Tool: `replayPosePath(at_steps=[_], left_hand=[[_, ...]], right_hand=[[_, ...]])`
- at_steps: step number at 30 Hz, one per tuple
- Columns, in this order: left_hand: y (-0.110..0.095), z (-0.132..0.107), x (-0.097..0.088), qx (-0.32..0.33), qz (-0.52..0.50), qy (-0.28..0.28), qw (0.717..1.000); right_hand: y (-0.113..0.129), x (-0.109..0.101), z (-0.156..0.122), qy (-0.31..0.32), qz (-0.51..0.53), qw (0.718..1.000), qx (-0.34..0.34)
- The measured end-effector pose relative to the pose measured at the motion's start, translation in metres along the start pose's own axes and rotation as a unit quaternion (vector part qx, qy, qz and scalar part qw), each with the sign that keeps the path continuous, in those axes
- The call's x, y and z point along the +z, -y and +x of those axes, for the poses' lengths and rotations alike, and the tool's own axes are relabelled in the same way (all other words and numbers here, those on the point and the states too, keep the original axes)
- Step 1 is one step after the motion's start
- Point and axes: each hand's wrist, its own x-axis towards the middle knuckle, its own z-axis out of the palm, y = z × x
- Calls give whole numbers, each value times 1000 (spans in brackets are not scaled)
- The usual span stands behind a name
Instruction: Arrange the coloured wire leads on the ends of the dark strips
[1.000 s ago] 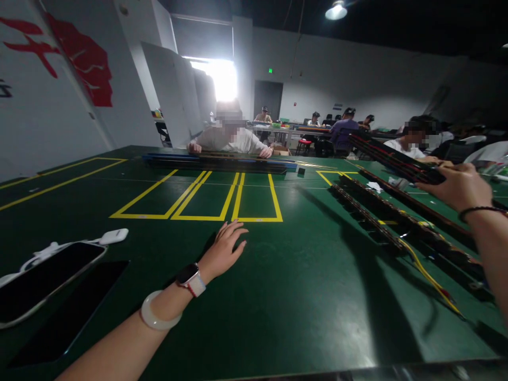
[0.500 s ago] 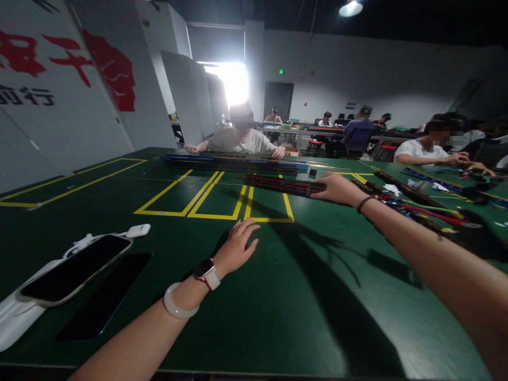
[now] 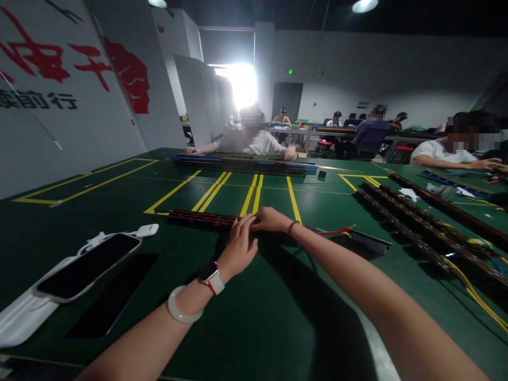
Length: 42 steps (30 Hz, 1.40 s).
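Observation:
A long dark bar with red wires [image 3: 198,216] along it lies crosswise at the front edge of the yellow tape marks. My right hand [image 3: 272,219] is closed around its right part, with the fingertips partly hidden behind my left hand. Just left of it, my left hand [image 3: 238,248] has its fingers stretched out over the bar's near side; whether they press on it I cannot tell. Red and green wires [image 3: 333,230] trail from the bar's right end beside a flat dark piece [image 3: 363,242].
On the left lie a phone [image 3: 89,264] on a white device and a flat black panel [image 3: 115,296]. Several similar wired bars [image 3: 413,227] lie at the right. Across the green table [image 3: 254,328], a person [image 3: 254,140] sits behind long blue and black bars [image 3: 242,165].
My right hand has brought the wired bar left and toward me, from above the table beside the other bars down to my left hand. The view has turned slightly left.

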Motion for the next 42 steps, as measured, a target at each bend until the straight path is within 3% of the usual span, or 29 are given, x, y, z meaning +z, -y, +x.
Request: replayPosePath(at_steps=[3,5,10,13,16,21,29,37,42], left_hand=[[4,-1,3,-26,5,5,1000],[7,-1,5,-41,9,12,999],[14,-1,9,-40,28,60,997],[14,-2,8,-32,48,104,993],[13,-2,4,-25,66,131,989],[8,-1,0,-31,95,147,984],[11,1,0,-31,103,149,983],[26,6,-10,-59,104,168,979],[37,6,-14,-77,121,134,981]], right_hand=[[9,10,1,12,-30,999,-29],[16,4,-5,0,-51,998,-43],[28,-55,-51,-83,-110,988,-67],[19,-93,-91,-77,-144,985,-57],[-4,-109,-128,-24,-174,984,-9],[-46,-98,-166,63,-171,982,54],[-92,-80,-180,80,-163,980,78],[-101,-60,-163,136,35,979,147],[-96,-57,-136,175,34,974,141]])
